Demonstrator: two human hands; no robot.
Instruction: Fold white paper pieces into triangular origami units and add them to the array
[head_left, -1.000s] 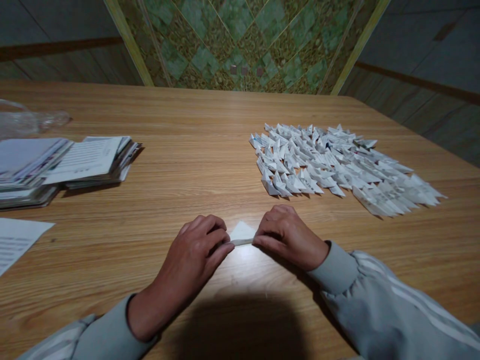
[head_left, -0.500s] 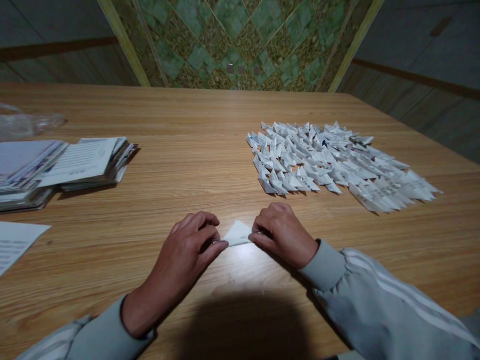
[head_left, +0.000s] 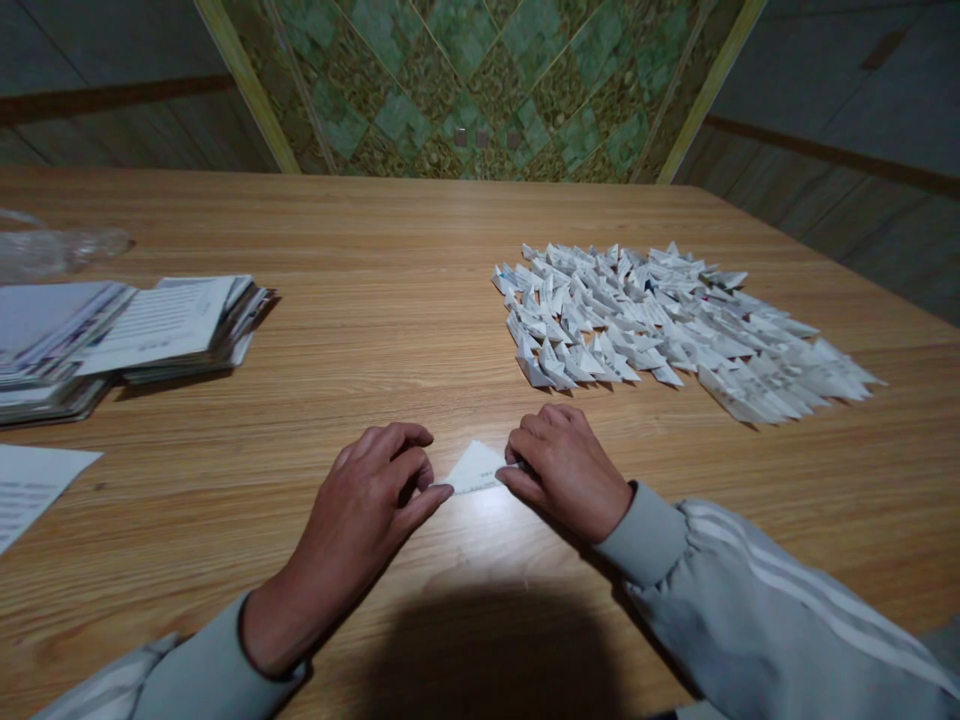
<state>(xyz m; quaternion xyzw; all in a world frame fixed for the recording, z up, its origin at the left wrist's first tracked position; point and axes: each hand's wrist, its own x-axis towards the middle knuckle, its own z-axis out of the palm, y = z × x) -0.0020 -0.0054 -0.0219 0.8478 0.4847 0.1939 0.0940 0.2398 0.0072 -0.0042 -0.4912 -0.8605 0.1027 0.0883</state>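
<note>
A small piece of folded white paper (head_left: 475,468), triangular with its peak pointing away from me, lies between my hands on the wooden table. Faint print runs along its lower edge. My left hand (head_left: 373,497) pinches its left corner between thumb and curled fingers. On the opposite corner, my right hand (head_left: 562,466) is closed, thumb and fingertips pressed on the paper. Both corners are partly hidden by my fingers.
Many folded paper boats (head_left: 637,320) stand in rows at the right. Stacked printed papers (head_left: 161,325) lie at the left, near a loose printed sheet (head_left: 37,485). Behind the stack is a clear plastic bag (head_left: 60,250). The wooden table (head_left: 375,250) reaches back toward a tiled wall.
My left hand has shifted slightly left along the folded paper's lower edge. More of the printed lower strip shows now. My right hand has barely moved.
</note>
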